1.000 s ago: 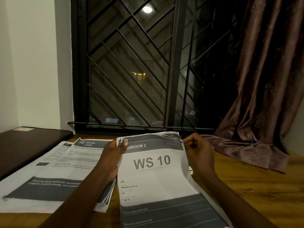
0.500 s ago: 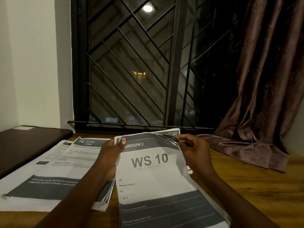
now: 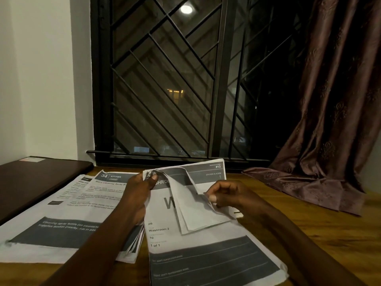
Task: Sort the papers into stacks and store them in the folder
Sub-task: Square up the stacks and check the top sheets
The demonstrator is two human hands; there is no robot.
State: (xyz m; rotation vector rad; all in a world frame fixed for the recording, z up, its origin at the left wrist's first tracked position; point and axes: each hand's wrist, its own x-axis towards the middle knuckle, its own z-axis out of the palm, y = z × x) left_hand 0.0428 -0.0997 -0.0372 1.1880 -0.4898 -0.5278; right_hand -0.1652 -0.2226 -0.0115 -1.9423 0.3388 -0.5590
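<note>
Your left hand (image 3: 140, 195) pinches grey-white printed paper stack (image 3: 206, 259), 11 o'clock corner; right hand (image 3: 228, 195) pinches folded-over sheets (image 3: 198, 211); wooden tabletop (image 3: 329, 234) shows 3 o'clock.

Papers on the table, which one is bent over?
The Washroom 2 sheet, pinched by the left hand; the right hand bends its top corner down. The kitchen papers beside it lie flat.

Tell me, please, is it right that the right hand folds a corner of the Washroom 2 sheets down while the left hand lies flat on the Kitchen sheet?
No: the head view shows the left hand pinching the top left corner of the Washroom 2 sheets, not lying flat on the Kitchen sheet. The right hand does fold a corner down.
</note>
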